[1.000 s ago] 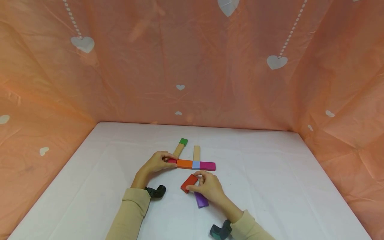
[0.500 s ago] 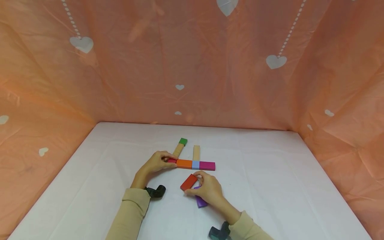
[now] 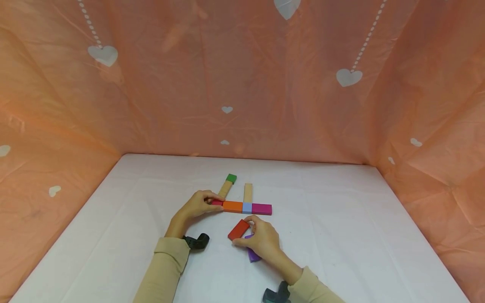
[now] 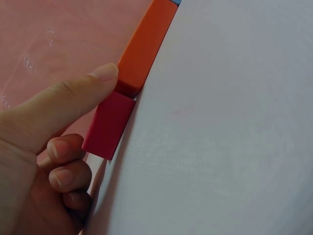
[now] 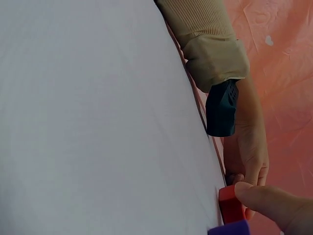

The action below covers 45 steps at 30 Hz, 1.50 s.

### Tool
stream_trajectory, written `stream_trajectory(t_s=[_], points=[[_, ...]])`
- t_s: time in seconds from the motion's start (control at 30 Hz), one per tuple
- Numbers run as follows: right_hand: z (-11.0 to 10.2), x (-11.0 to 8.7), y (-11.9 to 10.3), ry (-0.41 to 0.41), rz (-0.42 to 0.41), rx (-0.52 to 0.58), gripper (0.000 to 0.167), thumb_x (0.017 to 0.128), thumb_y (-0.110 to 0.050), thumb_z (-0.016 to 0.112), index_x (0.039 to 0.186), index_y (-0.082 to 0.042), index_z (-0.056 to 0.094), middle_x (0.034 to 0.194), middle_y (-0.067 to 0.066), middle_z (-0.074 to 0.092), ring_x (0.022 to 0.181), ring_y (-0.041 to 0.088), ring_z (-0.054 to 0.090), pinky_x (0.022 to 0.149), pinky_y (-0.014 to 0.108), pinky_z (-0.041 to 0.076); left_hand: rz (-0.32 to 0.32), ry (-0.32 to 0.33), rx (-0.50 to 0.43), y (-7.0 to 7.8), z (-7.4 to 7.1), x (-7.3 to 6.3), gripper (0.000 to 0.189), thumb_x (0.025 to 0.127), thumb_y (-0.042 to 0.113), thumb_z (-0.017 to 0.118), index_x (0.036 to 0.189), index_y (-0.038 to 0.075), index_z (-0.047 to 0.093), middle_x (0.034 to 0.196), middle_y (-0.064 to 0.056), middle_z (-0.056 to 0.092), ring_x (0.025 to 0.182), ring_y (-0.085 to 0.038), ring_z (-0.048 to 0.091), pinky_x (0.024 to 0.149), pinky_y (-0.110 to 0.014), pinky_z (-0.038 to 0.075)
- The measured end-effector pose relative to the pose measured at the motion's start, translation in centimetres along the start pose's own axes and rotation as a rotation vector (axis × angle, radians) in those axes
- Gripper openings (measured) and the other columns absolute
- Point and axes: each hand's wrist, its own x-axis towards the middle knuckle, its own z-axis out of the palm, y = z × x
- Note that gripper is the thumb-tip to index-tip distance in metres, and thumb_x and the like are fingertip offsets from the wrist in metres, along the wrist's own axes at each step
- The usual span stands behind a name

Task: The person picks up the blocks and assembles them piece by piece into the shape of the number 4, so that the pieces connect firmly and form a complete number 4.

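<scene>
My left hand (image 3: pixel 197 205) holds a small crimson block (image 4: pixel 108 125) between thumb and fingers, at the left end of a row. Against it lies an orange block (image 3: pixel 233 206), followed by a light blue block (image 3: pixel 247 208) and a magenta block (image 3: pixel 262 209). Nearer the front, my right hand (image 3: pixel 265 240) pinches a red rectangular block (image 3: pixel 238 229), which lies slanted on the white surface. A purple block (image 3: pixel 254 255) is partly hidden beneath the right hand; the right wrist view shows its end near the red block.
Behind the row, a plain wooden strip (image 3: pixel 248 192) extends back from the light blue block. Another wooden strip (image 3: pixel 225 189) slants back near the left fingers, with a green block (image 3: pixel 231 179) at its far end. Orange cloth (image 3: pixel 242 84) encloses the white table (image 3: pixel 341 235).
The right hand has shifted slightly left over the purple block, its thumb sliding along the red block's near end. The left hand and the row have stayed in place.
</scene>
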Motion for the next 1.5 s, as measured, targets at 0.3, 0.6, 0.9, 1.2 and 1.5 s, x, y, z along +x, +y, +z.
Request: stream_trajectory(t_s=[0.3, 0.6, 0.9, 1.2, 1.5], points=[[-0.2, 0.2, 0.1, -0.016, -0.013, 0.012, 0.061, 0.063, -0.04, 0.088, 0.113, -0.012, 0.066, 0.063, -0.004, 0.044, 0.058, 0.011, 0.038, 0.049, 0.021, 0.026, -0.029, -0.007, -0.018, -0.1, 0.1, 0.0, 0.028, 0.082, 0.017, 0.076, 0.107, 0.006, 0.073, 0.083, -0.004, 0.05, 0.082, -0.017, 0.042, 0.067, -0.022, 0.034], [-0.5, 0.6, 0.4, -0.04, -0.029, 0.05, 0.06, 0.063, -0.037, 0.088, 0.113, -0.011, 0.067, 0.063, -0.004, 0.042, 0.056, 0.01, 0.037, 0.05, 0.02, 0.025, -0.014, -0.002, -0.009, -0.2, 0.1, 0.0, 0.028, 0.081, 0.018, 0.077, 0.106, 0.006, 0.074, 0.082, -0.003, 0.049, 0.08, -0.016, 0.041, 0.066, -0.022, 0.033], [-0.9, 1.0, 0.8, -0.081, -0.046, 0.095, 0.06, 0.065, -0.032, 0.088, 0.117, -0.009, 0.066, 0.061, -0.005, 0.037, 0.055, 0.01, 0.032, 0.05, 0.02, 0.022, -0.013, -0.005, -0.019, -0.2, 0.1, 0.1, 0.028, 0.081, 0.017, 0.077, 0.107, 0.006, 0.073, 0.08, -0.002, 0.047, 0.079, -0.016, 0.041, 0.066, -0.021, 0.033], [-1.1, 1.4, 1.2, -0.107, -0.076, 0.125, 0.058, 0.066, -0.027, 0.088, 0.117, -0.008, 0.067, 0.061, -0.005, 0.035, 0.056, 0.008, 0.032, 0.052, 0.019, 0.021, -0.003, -0.005, -0.016, -0.3, 0.1, 0.1, 0.028, 0.081, 0.017, 0.077, 0.106, 0.006, 0.074, 0.078, -0.001, 0.045, 0.077, -0.015, 0.04, 0.065, -0.021, 0.032], [-1.5, 1.5, 1.6, -0.158, -0.099, 0.178, 0.058, 0.067, -0.024, 0.087, 0.119, -0.008, 0.066, 0.059, -0.007, 0.033, 0.053, 0.006, 0.029, 0.05, 0.019, 0.02, -0.017, 0.002, -0.015, -0.2, 0.1, 0.1, 0.028, 0.081, 0.017, 0.077, 0.106, 0.005, 0.073, 0.079, -0.001, 0.047, 0.078, -0.015, 0.041, 0.065, -0.02, 0.033]])
